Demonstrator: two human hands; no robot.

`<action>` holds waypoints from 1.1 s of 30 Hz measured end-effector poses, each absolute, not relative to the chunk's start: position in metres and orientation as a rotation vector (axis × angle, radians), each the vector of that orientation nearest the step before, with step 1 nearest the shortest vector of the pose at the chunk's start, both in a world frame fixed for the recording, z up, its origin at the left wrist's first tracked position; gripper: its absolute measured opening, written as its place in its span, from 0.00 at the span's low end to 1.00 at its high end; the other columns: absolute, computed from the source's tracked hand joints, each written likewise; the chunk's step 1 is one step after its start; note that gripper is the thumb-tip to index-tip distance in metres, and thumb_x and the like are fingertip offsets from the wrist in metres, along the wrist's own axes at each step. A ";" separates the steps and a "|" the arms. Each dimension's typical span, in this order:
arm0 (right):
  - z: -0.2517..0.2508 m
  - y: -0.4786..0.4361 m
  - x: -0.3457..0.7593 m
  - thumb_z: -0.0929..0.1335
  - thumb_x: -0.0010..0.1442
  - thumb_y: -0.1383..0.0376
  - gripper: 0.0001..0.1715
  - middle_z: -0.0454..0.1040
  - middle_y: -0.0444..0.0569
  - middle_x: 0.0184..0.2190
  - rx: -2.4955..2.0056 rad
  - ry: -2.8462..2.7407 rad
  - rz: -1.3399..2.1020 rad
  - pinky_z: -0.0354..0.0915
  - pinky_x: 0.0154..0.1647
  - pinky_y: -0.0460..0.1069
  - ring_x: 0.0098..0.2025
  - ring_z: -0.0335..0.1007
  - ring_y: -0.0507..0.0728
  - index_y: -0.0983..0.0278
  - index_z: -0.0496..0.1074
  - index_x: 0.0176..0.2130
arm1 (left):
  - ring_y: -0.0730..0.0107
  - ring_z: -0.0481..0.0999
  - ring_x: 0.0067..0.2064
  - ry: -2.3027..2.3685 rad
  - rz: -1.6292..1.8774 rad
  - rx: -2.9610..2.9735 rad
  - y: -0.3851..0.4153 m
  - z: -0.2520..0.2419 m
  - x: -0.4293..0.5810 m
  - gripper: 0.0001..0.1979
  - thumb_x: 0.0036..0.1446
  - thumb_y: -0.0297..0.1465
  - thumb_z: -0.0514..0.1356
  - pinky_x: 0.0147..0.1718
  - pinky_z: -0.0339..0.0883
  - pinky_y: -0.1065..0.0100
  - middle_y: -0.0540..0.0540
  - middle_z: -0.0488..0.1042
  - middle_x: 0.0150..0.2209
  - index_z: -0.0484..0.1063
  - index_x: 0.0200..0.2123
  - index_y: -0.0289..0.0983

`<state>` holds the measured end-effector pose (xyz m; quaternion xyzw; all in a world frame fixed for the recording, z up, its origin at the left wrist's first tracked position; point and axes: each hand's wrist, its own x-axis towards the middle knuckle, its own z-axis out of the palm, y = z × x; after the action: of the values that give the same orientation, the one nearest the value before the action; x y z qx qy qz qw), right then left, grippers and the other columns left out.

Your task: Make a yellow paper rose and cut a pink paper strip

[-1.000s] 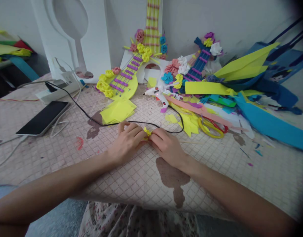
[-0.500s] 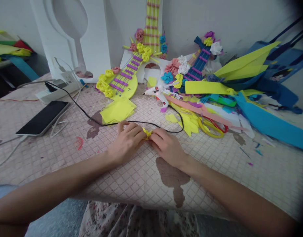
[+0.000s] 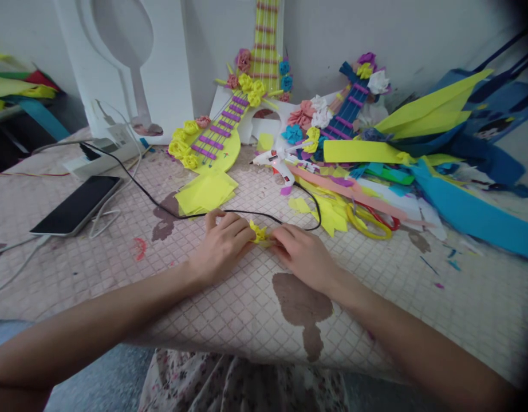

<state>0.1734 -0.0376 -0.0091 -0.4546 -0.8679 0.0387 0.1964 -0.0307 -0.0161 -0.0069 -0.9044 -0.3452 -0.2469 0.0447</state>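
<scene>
A small crumpled yellow paper flower sits between my two hands, just above the tablecloth. My left hand is closed, its fingertips pinching the flower's left side. To the right, my right hand has its fingers drawn together at a thin pale bit by the flower's lower right edge; what it pinches is mostly hidden. Just beyond my hands lie a stack of yellow paper squares and a black cord. The cord leads to a white glue gun resting on the table.
Paper-flower-decorated guitars, one yellow and one blue, lean at the back near a white cut-out board. Yellow-handled scissors and paper strips lie right. A phone and power strip are left.
My right hand has shifted slightly right, away from the left, so more of the yellow flower shows between them. My left hand has stayed in nearly the same place.
</scene>
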 end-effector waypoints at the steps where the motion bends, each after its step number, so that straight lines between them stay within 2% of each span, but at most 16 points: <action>1: -0.008 -0.037 0.176 0.62 0.63 0.67 0.03 0.71 0.49 0.35 -1.271 -2.445 0.112 0.64 0.37 0.50 0.37 0.68 0.56 0.63 0.65 0.38 | 0.64 0.69 0.41 -1.055 -0.757 -2.762 -0.016 -0.007 -0.030 0.07 0.62 0.32 0.55 0.46 0.51 0.56 0.49 0.74 0.33 0.71 0.32 0.38; 6: -0.003 -0.034 0.181 0.62 0.64 0.65 0.07 0.71 0.48 0.31 -1.258 -2.543 0.070 0.63 0.36 0.50 0.35 0.67 0.55 0.63 0.66 0.34 | 0.65 0.69 0.40 -1.057 -0.743 -2.761 -0.016 -0.007 -0.030 0.06 0.62 0.32 0.56 0.46 0.50 0.56 0.50 0.74 0.33 0.70 0.32 0.39; 16: -0.005 -0.036 0.178 0.62 0.64 0.66 0.06 0.71 0.48 0.33 -1.236 -2.523 0.072 0.63 0.35 0.49 0.36 0.67 0.54 0.63 0.65 0.35 | 0.64 0.68 0.41 -1.052 -0.725 -2.749 -0.016 -0.008 -0.030 0.05 0.61 0.31 0.56 0.47 0.50 0.56 0.49 0.74 0.33 0.69 0.33 0.39; 25: 0.001 -0.036 0.178 0.61 0.64 0.67 0.08 0.71 0.48 0.31 -1.277 -2.592 0.016 0.62 0.34 0.50 0.33 0.68 0.55 0.65 0.66 0.33 | 0.64 0.68 0.41 -1.043 -0.716 -2.765 -0.015 -0.008 -0.029 0.07 0.62 0.32 0.55 0.46 0.50 0.55 0.49 0.73 0.33 0.70 0.32 0.38; 33: -0.001 -0.037 0.179 0.63 0.62 0.67 0.02 0.71 0.47 0.34 -1.270 -2.532 0.134 0.62 0.35 0.49 0.36 0.68 0.55 0.63 0.65 0.36 | 0.65 0.68 0.41 -1.045 -0.727 -2.752 -0.015 -0.009 -0.030 0.05 0.61 0.30 0.56 0.47 0.50 0.56 0.49 0.73 0.34 0.69 0.33 0.39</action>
<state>0.1794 -0.0371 -0.0013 -0.4428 -0.8824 0.0467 0.1523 -0.0297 -0.0153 -0.0094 -0.9062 -0.3443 -0.2394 0.0546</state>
